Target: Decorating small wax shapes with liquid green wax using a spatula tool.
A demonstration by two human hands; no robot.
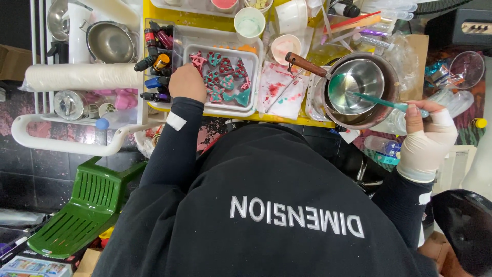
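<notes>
The left hand [187,82] is bare and lies with its back up on the near left corner of a shallow white plastic tray [251,61]. The fingers are curled down, and I cannot tell if they pinch something, because the back of the hand hides them. Just beyond the knuckles lie small moulded pieces in red and teal [225,77], spread over the bottom of the tray. To the outer side of this hand, a row of small dark dropper bottles with coloured caps [156,61] stands in a clear box. Farther out on that side there is a roll of white paper cups [82,77] and a steel bowl [110,41].

The right hand [423,128] wears a pale glove and is closed around the end of a thin teal stirring stick [382,101]. The stick goes from the fingers toward the middle of the table, and its far end is inside a small steel saucepan with a brown wooden handle [356,82]. This pan sits in a bigger dark pot [392,97]. There is a little teal liquid on the inner wall of the pan. Between the two hands a white paper towel with red and teal stains [282,95] lies on the yellow table [164,13]. Beyond it stand round white cups with pink and green rests [249,23].
</notes>
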